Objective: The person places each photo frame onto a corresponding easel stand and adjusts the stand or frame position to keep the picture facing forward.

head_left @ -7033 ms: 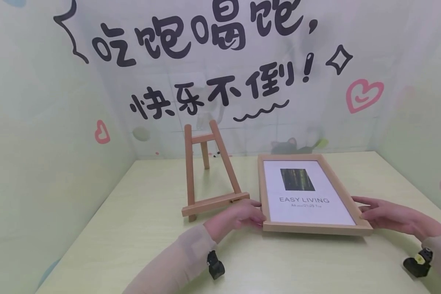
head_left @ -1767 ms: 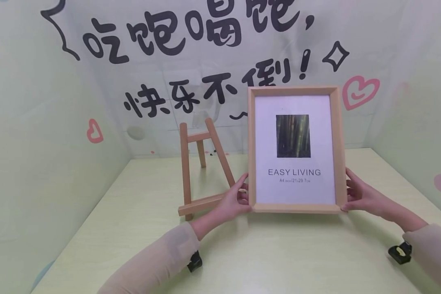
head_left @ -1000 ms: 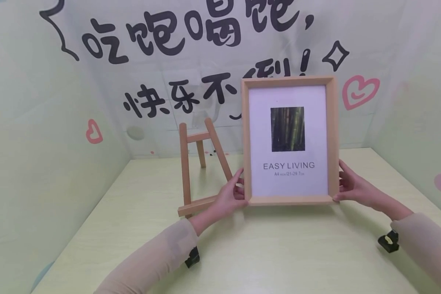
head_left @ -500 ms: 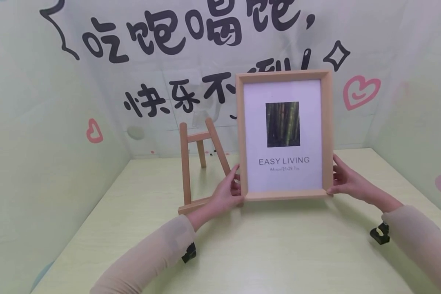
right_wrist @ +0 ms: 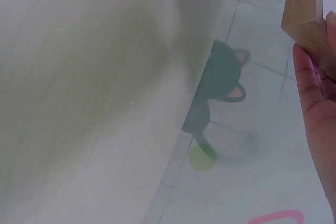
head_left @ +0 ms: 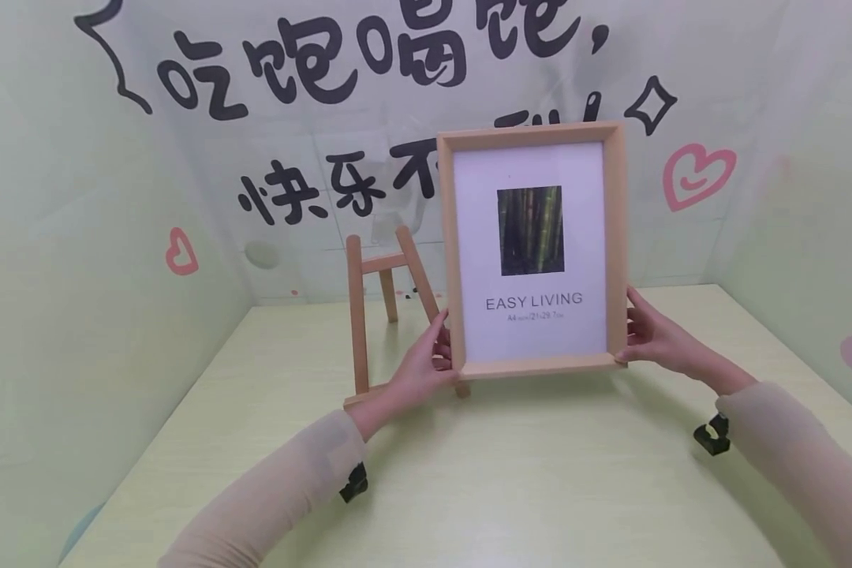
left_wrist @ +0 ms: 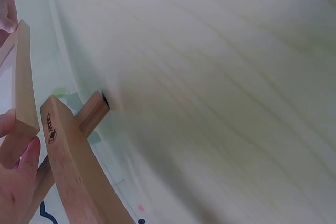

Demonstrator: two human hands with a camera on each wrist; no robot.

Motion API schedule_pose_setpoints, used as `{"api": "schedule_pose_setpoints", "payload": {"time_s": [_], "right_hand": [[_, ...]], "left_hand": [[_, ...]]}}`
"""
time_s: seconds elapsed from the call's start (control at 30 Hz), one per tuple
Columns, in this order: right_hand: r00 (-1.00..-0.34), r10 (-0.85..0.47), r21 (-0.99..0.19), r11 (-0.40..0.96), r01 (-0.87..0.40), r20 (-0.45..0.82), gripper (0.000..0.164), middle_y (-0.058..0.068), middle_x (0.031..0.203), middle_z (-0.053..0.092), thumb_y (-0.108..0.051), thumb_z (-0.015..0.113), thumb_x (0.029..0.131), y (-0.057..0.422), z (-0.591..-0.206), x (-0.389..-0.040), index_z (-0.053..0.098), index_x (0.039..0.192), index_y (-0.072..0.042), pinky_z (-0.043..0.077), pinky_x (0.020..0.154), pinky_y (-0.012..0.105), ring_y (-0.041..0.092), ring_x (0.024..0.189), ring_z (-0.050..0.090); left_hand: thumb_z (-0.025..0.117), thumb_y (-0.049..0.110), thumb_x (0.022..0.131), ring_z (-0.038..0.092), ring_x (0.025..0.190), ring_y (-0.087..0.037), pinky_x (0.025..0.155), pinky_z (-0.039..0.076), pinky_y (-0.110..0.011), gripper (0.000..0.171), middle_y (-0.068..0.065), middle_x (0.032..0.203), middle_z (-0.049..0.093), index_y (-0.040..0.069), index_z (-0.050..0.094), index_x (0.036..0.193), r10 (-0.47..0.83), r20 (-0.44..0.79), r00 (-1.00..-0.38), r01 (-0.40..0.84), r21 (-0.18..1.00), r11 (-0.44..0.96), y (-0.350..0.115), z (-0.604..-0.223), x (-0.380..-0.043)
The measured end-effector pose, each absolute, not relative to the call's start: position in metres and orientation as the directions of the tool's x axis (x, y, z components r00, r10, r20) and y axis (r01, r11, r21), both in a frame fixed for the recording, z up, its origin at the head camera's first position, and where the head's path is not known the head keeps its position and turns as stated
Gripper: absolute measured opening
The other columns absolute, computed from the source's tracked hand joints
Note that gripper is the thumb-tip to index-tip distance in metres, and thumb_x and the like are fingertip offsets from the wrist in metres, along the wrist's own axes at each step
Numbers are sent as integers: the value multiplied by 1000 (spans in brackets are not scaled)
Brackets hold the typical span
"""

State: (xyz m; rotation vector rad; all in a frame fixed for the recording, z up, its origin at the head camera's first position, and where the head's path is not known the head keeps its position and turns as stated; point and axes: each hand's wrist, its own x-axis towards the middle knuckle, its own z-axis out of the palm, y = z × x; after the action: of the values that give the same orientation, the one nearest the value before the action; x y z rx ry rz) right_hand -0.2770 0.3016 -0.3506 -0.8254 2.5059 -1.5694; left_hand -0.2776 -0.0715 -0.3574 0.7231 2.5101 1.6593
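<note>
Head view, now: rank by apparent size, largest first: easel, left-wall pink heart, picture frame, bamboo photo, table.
1. Table
2. Picture frame
3. Easel, by outline; partly hidden, and farther back than the frame
4. Bamboo photo
5. Left-wall pink heart

Left sleeve (head_left: 255,497): long, beige, creased along the forearm, squarish greyer patch (head_left: 330,450) near the wrist end, can't tell if fabric or shadow. Right sleeve (head_left: 795,450): same beige, smoother. Black angular module below each wrist: left module (head_left: 355,484), right module (head_left: 711,443), latter with pale yellowish middle, fine detail unreadable
</note>
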Motion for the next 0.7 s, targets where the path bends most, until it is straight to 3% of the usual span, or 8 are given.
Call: {"api": "schedule_pose_setpoints", "payload": {"time_s": [0.33,0.7], "right_hand": [[-850,-479,-863,312,-397,218,108,38,133,25,6,67,77,289,-349,-287,-15,145,-13,52,79,18,4,96,55],[-830,-505,-859,290,-421,236,106,37,130,29,8,66,76,276,-346,-300,-10,147,-15,54,78,21,10,95,56]], "left_hand": [[67,-10,73,55,91,-20,81,54,-25,96,-8,111,47,23,15,147,398,253,-882,396,856,333,-83,-355,-279],[65,-15,71,55,98,-23,87,52,-31,98,-13,121,47,13,11,148,334,210,-919,326,881,344,-96,-356,-281]]}}
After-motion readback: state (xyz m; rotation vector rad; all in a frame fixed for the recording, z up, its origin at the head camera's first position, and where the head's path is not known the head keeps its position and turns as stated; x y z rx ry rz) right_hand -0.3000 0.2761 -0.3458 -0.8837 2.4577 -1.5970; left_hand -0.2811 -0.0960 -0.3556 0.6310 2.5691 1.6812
